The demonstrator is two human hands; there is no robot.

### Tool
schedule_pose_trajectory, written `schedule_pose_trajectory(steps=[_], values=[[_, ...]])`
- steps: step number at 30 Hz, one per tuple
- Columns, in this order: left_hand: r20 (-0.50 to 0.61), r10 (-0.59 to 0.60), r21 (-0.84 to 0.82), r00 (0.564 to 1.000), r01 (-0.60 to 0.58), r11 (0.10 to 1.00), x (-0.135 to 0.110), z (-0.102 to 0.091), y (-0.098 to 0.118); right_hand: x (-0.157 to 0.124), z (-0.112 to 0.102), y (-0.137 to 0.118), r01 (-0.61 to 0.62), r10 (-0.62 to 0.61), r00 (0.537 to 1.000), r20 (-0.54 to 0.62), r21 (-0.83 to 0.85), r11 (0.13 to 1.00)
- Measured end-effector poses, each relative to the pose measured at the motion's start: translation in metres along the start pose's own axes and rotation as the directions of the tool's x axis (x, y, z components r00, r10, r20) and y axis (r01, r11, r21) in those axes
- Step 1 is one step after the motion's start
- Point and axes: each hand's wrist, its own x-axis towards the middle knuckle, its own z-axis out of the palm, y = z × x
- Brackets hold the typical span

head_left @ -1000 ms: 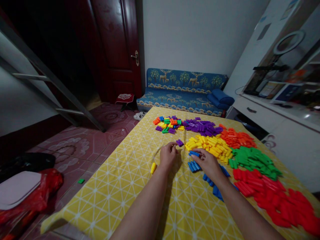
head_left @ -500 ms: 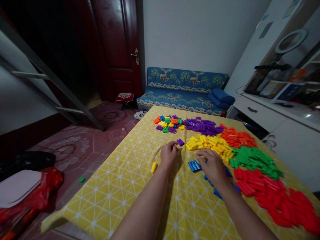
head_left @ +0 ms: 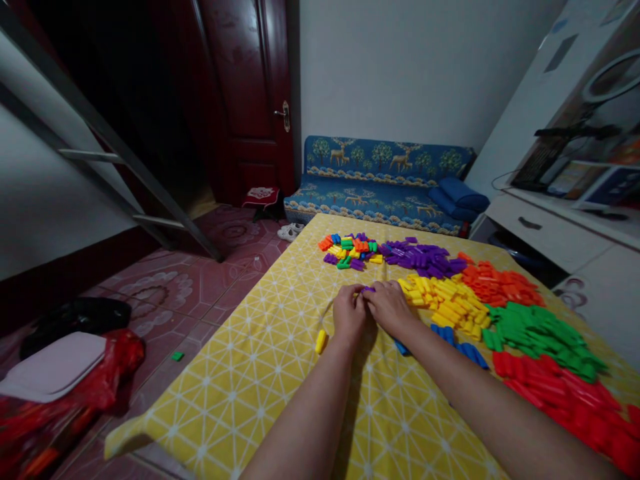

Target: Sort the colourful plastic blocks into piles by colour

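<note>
My left hand (head_left: pixel 349 311) and my right hand (head_left: pixel 391 308) meet over the middle of the table. Both are closed, with fingertips on a small purple plastic block (head_left: pixel 369 289) that is mostly covered by them. To the left of my left hand lies a single yellow block (head_left: pixel 321 341). Partly under my right forearm are loose blue blocks (head_left: pixel 470 354). A heap of yellow blocks (head_left: pixel 453 303) is just beyond my right hand. Behind the hands sits a mixed-colour pile of blocks (head_left: pixel 350 249).
Purple (head_left: pixel 420 257), orange (head_left: pixel 503 285), green (head_left: pixel 547 337) and red block heaps (head_left: pixel 560 393) spread along the right side of the yellow tablecloth (head_left: pixel 240 400). A green block (head_left: pixel 177 357) lies on the floor. Past the table stands a blue sofa (head_left: pixel 370 190).
My right hand has moved left, away from the blue blocks, to join my left hand at the purple block. The view has turned slightly left.
</note>
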Motion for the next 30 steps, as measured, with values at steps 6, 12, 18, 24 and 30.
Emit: schedule_pose_trajectory(steps=[6,12,18,24,30], values=[[-0.003,0.002,0.004,1.000,-0.002,1.000,0.001,0.001,-0.002,0.024,-0.029,0.059,-0.129,0.122,0.991,-0.054,-0.143,0.981],[0.005,-0.025,0.028,1.000,0.025,0.999,0.001,0.001,0.003,-0.006,-0.019,0.059,-0.216,0.208,0.967,-0.147,-0.037,0.976],[0.007,-0.032,0.027,0.999,0.031,0.999,0.000,0.001,0.002,-0.075,0.007,0.011,-0.108,0.125,0.987,-0.103,0.151,0.983],[0.023,0.009,0.064,1.000,-0.010,0.998,0.000,0.001,-0.001,-0.088,0.000,0.002,-0.221,0.240,0.966,-0.095,0.176,0.959],[0.007,0.031,0.034,1.000,-0.031,0.999,0.000,0.000,-0.007,-0.044,0.016,-0.001,-0.206,0.261,0.964,-0.050,0.479,0.854]])
